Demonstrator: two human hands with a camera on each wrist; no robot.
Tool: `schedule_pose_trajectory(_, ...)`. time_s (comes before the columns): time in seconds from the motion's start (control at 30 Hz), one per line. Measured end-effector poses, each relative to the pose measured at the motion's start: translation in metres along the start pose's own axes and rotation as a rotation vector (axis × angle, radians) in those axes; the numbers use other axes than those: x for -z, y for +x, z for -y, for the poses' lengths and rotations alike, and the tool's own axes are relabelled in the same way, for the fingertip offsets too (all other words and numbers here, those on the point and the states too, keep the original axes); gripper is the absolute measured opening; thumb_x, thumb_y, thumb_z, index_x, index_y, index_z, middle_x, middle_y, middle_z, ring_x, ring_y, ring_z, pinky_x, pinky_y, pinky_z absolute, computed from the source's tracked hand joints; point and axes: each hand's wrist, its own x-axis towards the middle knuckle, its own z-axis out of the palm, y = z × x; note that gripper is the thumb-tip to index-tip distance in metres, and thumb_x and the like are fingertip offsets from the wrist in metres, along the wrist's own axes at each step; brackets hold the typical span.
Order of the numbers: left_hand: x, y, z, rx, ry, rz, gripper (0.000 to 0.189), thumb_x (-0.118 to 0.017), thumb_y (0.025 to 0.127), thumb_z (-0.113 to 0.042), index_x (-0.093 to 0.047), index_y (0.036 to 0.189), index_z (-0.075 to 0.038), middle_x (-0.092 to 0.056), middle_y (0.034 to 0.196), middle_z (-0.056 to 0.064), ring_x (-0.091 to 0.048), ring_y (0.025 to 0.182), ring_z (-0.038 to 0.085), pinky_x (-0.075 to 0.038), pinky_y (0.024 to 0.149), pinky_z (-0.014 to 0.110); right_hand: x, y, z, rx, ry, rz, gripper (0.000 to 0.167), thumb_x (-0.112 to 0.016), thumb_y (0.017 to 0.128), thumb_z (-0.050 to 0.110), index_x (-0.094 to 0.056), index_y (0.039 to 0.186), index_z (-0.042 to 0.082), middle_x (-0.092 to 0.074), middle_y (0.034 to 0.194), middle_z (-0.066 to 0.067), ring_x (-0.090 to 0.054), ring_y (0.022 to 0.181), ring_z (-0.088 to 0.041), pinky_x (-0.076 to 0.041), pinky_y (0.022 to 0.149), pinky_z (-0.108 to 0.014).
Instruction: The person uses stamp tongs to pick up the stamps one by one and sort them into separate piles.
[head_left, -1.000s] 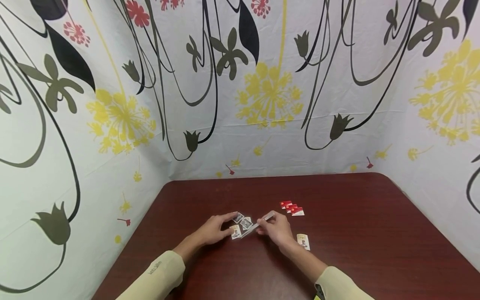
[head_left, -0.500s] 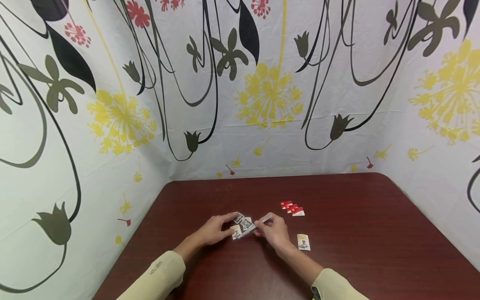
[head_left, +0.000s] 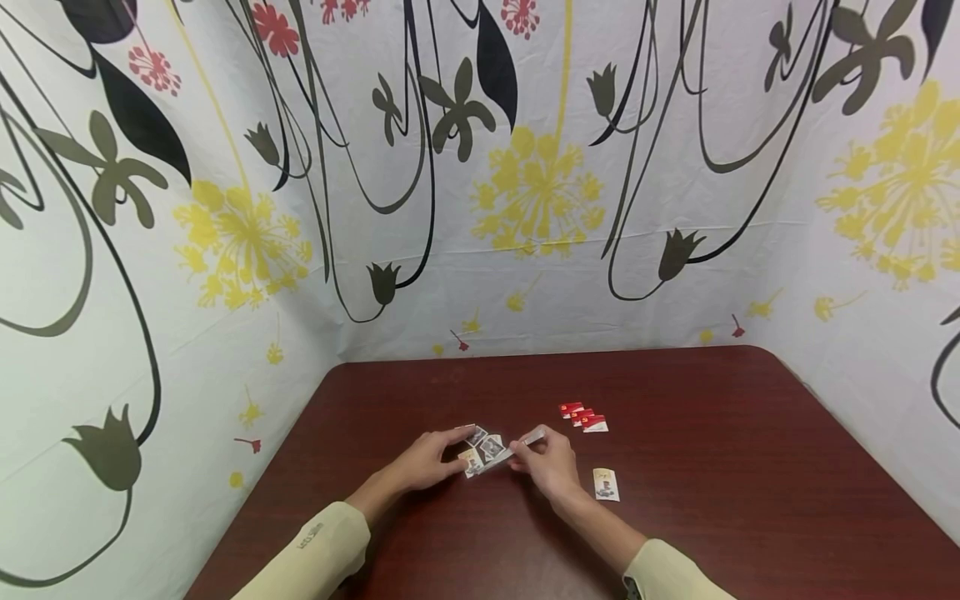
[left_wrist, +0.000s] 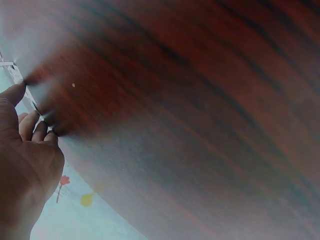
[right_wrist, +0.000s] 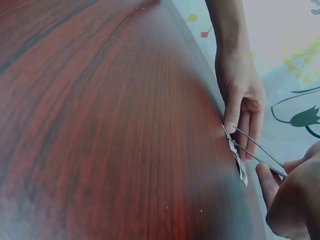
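My right hand [head_left: 546, 463] pinches a pair of metal tweezers [right_wrist: 260, 147]. In the head view they slant down to the left, their tips at the near edge of a small group of stamps. The group holds two grey picture stamps, one of them the grey stamp [head_left: 492, 447] in the middle, and a yellowish stamp [head_left: 471, 459] at the near left. My left hand [head_left: 426, 457] lies at the left side of the group, index finger extended to the far stamp and thumb on the yellowish one. In the right wrist view the tweezers' two arms stand slightly apart over the stamps.
Several red-and-white stamps [head_left: 583, 417] overlap in a slanting row farther back on the right. A single yellowish stamp [head_left: 606, 484] lies to the right of my right forearm. The dark red table [head_left: 420, 387] ends at a flower-patterned cloth [head_left: 525, 308] behind.
My right hand has shifted slightly to the left with the tweezers, then held nearly still. The left hand stays in place at the stamps.
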Motion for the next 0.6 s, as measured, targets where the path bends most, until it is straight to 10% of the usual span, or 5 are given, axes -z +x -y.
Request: schedule_pose_trajectory(0.6, -0.0008, -0.0003, 0.0019, -0.003, 0.015, -0.007, 0.063, -0.075, 0.102, -0.025, -0.052, 0.159, -0.018, -0.057, 0.155, 0.003, -0.058, 0.133, 0.019, -0.048, 0.107, 0.045, -0.0018, -0.0018, -0.0032, 0.005, 0.040, -0.046, 0.010, -0.073, 0.095, -0.008, -0.064, 0.099, -0.012, -0.075, 0.094, -0.023, -0.077, 0.080, -0.025, -0.064, 0.071, -0.033)
